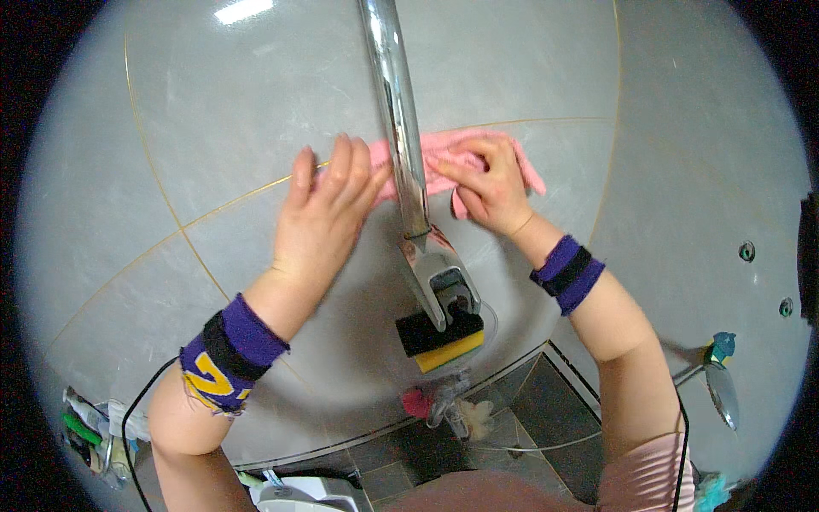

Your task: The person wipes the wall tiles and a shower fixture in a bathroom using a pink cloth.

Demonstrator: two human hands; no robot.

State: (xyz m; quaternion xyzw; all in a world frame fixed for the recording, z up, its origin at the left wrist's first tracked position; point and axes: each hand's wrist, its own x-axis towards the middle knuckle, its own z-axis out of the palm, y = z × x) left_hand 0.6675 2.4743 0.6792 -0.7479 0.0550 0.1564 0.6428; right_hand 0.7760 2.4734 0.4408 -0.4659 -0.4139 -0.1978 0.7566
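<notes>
A pink cloth (441, 142) stretches behind a chrome pipe (398, 115) that stands before a grey tiled wall. At the cloth's left end is my left hand (323, 205), back towards me, fingers spread and slightly blurred; pink shows between and beside them. To the right of the pipe, my right hand (492, 182) pinches the cloth with bent fingers, and a corner of it hangs past the hand. Below, the pipe ends in a chrome forked fitting (441, 275). A black and yellow sponge (441, 336) sits at the fitting's lower end.
A round mirror (722, 393) on an arm juts from the right wall. Wall holders with bottles and a green brush (82, 429) are at lower left. A red bath puff (416, 403) hangs under the sponge. Below lie dark floor tiles (409, 441) and a white fixture (307, 493).
</notes>
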